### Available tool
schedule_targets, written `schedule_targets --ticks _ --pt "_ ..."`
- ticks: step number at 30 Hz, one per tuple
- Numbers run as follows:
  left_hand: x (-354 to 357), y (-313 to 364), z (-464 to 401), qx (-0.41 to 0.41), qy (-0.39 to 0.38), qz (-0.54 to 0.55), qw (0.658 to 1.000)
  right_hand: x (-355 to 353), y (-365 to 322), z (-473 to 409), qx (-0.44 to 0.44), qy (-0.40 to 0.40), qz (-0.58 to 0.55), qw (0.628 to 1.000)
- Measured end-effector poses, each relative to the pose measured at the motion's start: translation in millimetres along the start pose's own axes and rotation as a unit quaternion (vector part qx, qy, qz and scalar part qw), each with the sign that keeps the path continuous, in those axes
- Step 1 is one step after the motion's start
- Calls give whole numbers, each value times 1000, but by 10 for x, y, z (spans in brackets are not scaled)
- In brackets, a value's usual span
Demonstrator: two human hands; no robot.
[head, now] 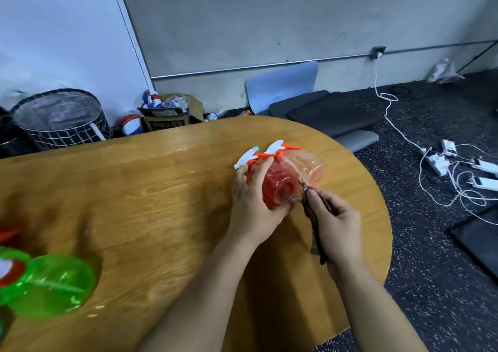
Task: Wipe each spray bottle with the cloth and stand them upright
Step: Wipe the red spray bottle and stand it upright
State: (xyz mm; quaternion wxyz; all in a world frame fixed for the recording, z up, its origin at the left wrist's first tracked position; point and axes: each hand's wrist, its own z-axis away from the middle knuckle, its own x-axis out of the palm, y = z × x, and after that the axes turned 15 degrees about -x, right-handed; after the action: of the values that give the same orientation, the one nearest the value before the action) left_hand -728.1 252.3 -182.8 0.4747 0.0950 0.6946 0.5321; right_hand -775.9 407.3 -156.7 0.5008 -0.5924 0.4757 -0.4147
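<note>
My left hand (252, 199) grips a red spray bottle (279, 187) with a white and orange trigger head, held above the wooden table (151, 190) with its base turned toward me. Right behind it stands a pale orange, see-through spray bottle (310, 167) with the same kind of head. My right hand (334, 223) pinches a dark brown cloth (310, 209) against the red bottle's right side; the cloth's tail hangs below my palm. A green spray bottle (51, 284) lies on its side at the table's near left.
The table's rounded end drops off just right of my hands. On the floor are white power strips and cables (442, 163), dark mats (331, 114), a checked basket (62, 117) and a cardboard box of bottles (167, 114) by the wall.
</note>
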Motion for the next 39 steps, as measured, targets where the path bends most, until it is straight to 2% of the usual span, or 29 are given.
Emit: schedule_targets --ticks 6,11,16,20,22,25,28,33,39 --pt "163 -38 -233 11 46 -34 998 93 261 -224 6 23 8 1000" --pt "90 -152 -76 -15 93 20 995 241 358 -155 22 -24 22 999" --pt "-101 -287 262 -39 81 81 993 443 234 146 7 -67 30 997" --pt "-376 -343 638 -44 111 135 984 580 60 540 17 -89 -13 996" --pt "-559 -358 875 -36 132 158 978 630 -33 763 48 -86 -65 993" --pt "-790 -372 1216 -36 125 217 968 704 -232 1053 112 -89 -127 982" --pt "-1007 -406 1509 -36 114 265 957 770 -412 1334 129 -116 -154 973" --pt "-1410 -517 1981 -45 119 303 944 893 -565 1767 29 -120 -174 977" --pt "-1839 -592 2490 -74 69 398 912 980 -634 2327 -126 -156 -137 970"
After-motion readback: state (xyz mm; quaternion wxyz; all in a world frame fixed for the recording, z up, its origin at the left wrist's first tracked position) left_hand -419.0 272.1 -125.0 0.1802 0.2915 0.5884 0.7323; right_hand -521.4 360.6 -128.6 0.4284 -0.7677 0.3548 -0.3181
